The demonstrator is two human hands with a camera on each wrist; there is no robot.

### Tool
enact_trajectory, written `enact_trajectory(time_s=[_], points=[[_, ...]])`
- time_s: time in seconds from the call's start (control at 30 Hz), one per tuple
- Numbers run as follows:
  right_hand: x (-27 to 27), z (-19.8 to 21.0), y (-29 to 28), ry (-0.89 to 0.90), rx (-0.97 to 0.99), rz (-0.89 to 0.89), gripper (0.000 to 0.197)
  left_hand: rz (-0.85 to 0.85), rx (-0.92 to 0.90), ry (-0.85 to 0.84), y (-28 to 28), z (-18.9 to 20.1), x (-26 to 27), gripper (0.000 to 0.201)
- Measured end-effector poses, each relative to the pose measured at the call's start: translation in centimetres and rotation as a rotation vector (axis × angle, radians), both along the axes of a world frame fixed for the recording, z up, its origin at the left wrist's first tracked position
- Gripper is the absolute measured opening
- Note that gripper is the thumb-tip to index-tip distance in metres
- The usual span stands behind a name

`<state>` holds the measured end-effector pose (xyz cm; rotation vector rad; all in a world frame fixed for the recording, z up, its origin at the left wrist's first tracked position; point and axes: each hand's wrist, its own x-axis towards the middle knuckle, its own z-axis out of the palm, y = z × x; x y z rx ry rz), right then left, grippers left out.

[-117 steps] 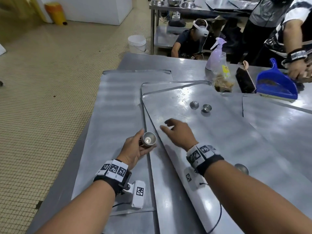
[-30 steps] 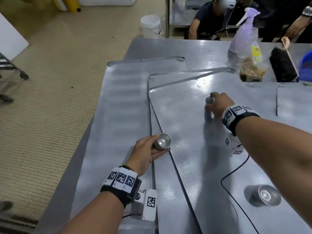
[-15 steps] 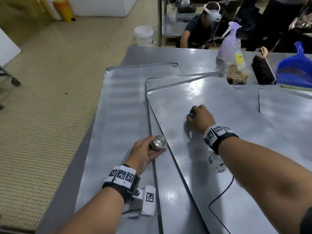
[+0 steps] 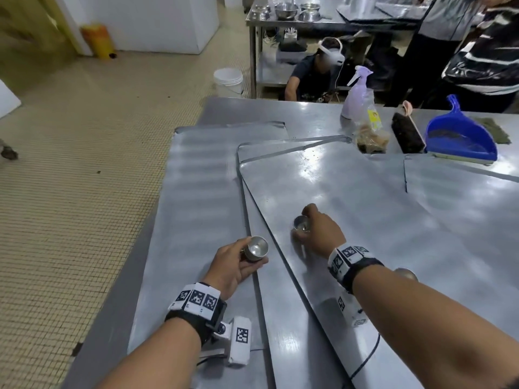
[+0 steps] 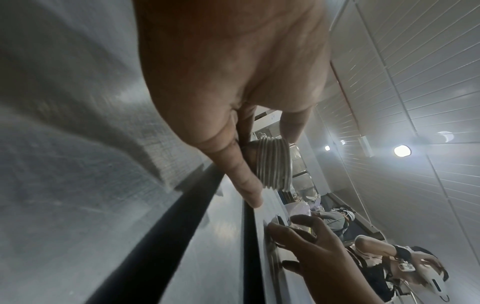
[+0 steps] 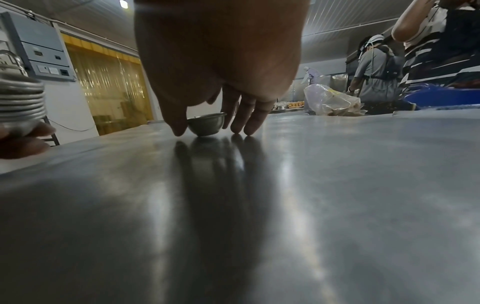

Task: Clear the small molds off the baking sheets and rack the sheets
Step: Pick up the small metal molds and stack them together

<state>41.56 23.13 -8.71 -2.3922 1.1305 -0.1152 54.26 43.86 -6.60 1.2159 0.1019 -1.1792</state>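
My left hand (image 4: 247,256) grips a nested stack of small metal molds (image 4: 256,248) over the seam between the left baking sheet (image 4: 196,192) and the overlapping sheets; the stack's ribbed rims (image 5: 274,162) show in the left wrist view. A short way to its right, my right hand (image 4: 309,228) pinches one small mold (image 4: 302,223) between thumb and fingers, low on the top baking sheet (image 4: 365,197). In the right wrist view that mold (image 6: 206,123) sits at the sheet surface, with fingertips (image 6: 246,127) touching the metal. Another mold (image 4: 404,273) lies half hidden behind my right forearm.
A further sheet (image 4: 463,197) lies at the right. Along the table's far side stand a spray bottle (image 4: 358,94), a plastic bag (image 4: 370,133), a brush (image 4: 407,133) and a blue dustpan (image 4: 460,138). People stand beyond them. The table edge (image 4: 132,265) drops to tiled floor on the left.
My right hand reached to the far middle of the top sheet, closed on the loose molds there and drew back toward my left hand. The left hand kept its stack nearly still.
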Motion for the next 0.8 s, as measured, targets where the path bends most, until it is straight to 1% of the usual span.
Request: enact_trajectory(time_s=[0.03,0.07,0.13,0.17,0.2,0.27,0.3,0.37,0.43,0.5,0.57,0.63,0.7,0.8], points=[[0.0,0.0,0.1,-0.008,0.014,-0.006,0.051,0.005,-0.001,0.002,0.1,0.0,0.1,0.035],[0.0,0.0,0.3,-0.007,0.014,0.004,0.049,0.011,-0.003,0.003,0.2,0.0,0.1,0.035],[0.0,-0.1,0.5,0.010,-0.011,0.046,0.028,0.017,-0.002,0.006,0.4,0.0,0.2,0.034],[0.1,0.1,0.7,0.022,-0.013,0.061,0.022,0.020,-0.002,0.006,0.5,0.0,0.2,0.034],[0.1,0.3,1.0,0.030,-0.001,0.066,0.023,0.025,-0.002,0.007,0.5,0.0,0.2,0.034],[0.6,1.1,1.9,0.014,0.034,0.066,0.039,0.040,-0.006,0.008,0.8,0.1,0.3,0.033],[0.8,1.5,2.5,-0.020,0.056,0.064,0.047,0.046,-0.004,0.005,0.9,0.1,0.3,0.032],[1.4,2.8,4.2,-0.131,0.107,0.076,0.054,0.052,0.004,-0.011,1.3,0.2,0.5,0.030],[2.2,3.9,6.2,-0.235,0.143,0.119,0.056,0.058,0.006,-0.024,1.8,0.2,0.8,0.034],[2.9,4.5,8.3,-0.277,0.175,0.180,0.058,0.060,-0.009,-0.025,2.3,0.2,1.2,0.043],[3.4,4.7,10.4,-0.254,0.178,0.252,0.058,0.053,-0.032,-0.029,3.0,0.3,1.3,0.053],[3.6,4.5,12.0,-0.219,0.161,0.296,0.058,0.050,-0.047,-0.039,3.5,0.6,1.4,0.057],[3.6,4.1,13.2,-0.216,0.152,0.288,0.059,0.039,-0.055,-0.060,4.1,0.8,1.3,0.055],[3.2,3.8,14.5,-0.223,0.123,0.257,0.062,-0.012,-0.062,-0.095,5.1,0.8,1.1,0.043]])
